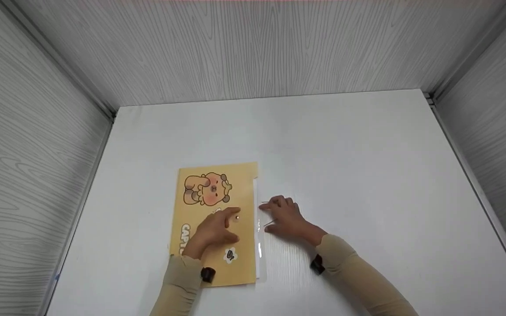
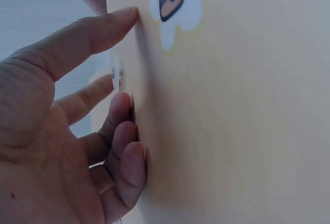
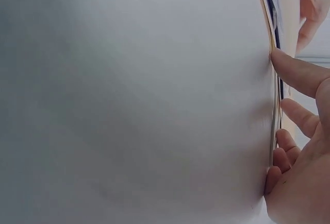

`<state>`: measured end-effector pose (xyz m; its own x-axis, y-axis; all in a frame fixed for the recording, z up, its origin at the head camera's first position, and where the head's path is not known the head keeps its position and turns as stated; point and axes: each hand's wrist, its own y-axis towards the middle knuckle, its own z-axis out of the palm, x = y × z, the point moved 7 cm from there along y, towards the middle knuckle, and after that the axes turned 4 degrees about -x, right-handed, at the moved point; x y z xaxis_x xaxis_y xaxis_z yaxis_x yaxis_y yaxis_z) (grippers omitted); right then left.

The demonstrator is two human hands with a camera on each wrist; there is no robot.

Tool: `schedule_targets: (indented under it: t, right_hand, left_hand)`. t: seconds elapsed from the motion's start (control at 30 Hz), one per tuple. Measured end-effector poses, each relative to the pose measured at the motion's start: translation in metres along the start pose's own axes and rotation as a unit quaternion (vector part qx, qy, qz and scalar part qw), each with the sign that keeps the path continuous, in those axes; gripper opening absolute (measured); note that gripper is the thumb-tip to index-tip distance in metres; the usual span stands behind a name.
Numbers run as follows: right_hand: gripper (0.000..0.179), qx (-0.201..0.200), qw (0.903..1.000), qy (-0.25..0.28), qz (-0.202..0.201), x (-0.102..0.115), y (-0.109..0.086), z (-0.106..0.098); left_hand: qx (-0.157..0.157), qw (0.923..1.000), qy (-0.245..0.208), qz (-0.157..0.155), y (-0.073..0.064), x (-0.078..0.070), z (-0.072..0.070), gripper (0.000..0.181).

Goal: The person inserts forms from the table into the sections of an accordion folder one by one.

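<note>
A yellow document folder with a cartoon bear-like animal printed on it lies on the white table. My left hand rests on its cover, thumb and index finger spread on either side of a small snap button. In the left wrist view the index fingertip reaches the snap, while the other fingers bend against the cover. Along the folder's right side runs a clear plastic strip beside white paper. There my right hand touches the edge, thumb and index finger apart. Several layers show at its fingertips.
The white tabletop extends around the folder. Grey wood-grain panels stand at the back and both sides. A dark wrist device hangs at the left sleeve, another at the right.
</note>
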<state>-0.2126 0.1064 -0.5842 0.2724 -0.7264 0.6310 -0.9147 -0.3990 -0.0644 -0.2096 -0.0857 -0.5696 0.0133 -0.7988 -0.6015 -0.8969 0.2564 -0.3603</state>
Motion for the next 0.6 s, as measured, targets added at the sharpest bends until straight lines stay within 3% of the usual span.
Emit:
schedule_targets:
  t: [0.17, 0.3, 0.5, 0.6]
  right_hand:
    - [0.046, -0.028, 0.9979, 0.057, -0.007, -0.003, -0.010, -0.008]
    - [0.036, -0.059, 0.9924, 0.105, -0.025, -0.007, -0.019, -0.019]
    - [0.035, -0.087, 0.9840, 0.154, -0.025, -0.021, -0.034, -0.039]
    - [0.038, -0.096, 0.9809, 0.169, -0.003, -0.032, -0.038, -0.055]
  left_hand:
    - [-0.016, 0.9976, 0.066, -0.007, 0.000, -0.005, 0.005, 0.080]
    - [-0.009, 0.9961, 0.087, -0.010, 0.001, -0.010, 0.006, 0.080]
    - [0.017, 0.9979, 0.063, -0.007, -0.002, -0.008, -0.001, 0.074]
    - [-0.005, 0.9995, 0.031, -0.007, -0.003, -0.009, -0.015, 0.064]
